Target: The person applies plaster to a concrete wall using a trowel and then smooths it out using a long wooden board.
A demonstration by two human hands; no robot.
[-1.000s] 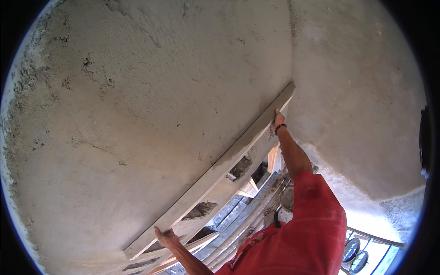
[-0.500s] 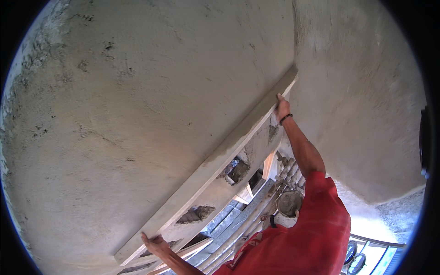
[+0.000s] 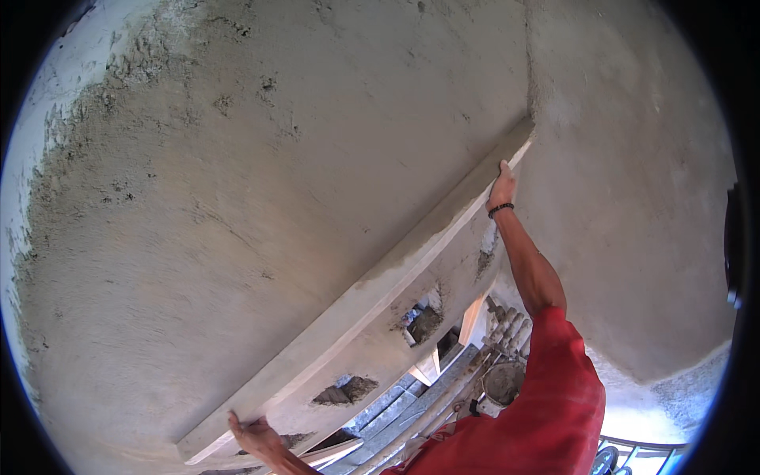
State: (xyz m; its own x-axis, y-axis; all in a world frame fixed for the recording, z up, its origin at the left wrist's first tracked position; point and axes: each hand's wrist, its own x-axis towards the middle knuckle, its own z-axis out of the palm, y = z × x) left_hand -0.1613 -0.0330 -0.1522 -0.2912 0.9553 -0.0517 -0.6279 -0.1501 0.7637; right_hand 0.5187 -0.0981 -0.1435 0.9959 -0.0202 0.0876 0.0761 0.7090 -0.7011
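Note:
A long, straight wooden board (image 3: 348,317), smeared with wet plaster, lies slantwise against the grey plastered wall (image 3: 261,214). Its upper right end reaches the corner where a second plastered wall (image 3: 625,174) meets the first. My left hand (image 3: 257,441) grips the lower edge close to the board's lower left end, its fingers partly hidden beneath. Up near the other end, my right hand (image 3: 502,188) is closed on the same edge, with a dark bracelet at the wrist.
Below the board, rough holes (image 3: 423,323) break the wall surface. Farther down are a mortar-filled bucket (image 3: 503,383), several stacked round poles (image 3: 511,331) and light wooden pieces (image 3: 473,318). Bare rough wall (image 3: 71,79) borders the plaster at far left.
The board has slid upward over the plaster, nearer the small dark pits, with both hands still on it. The view has shifted, so wall marks appear farther right.

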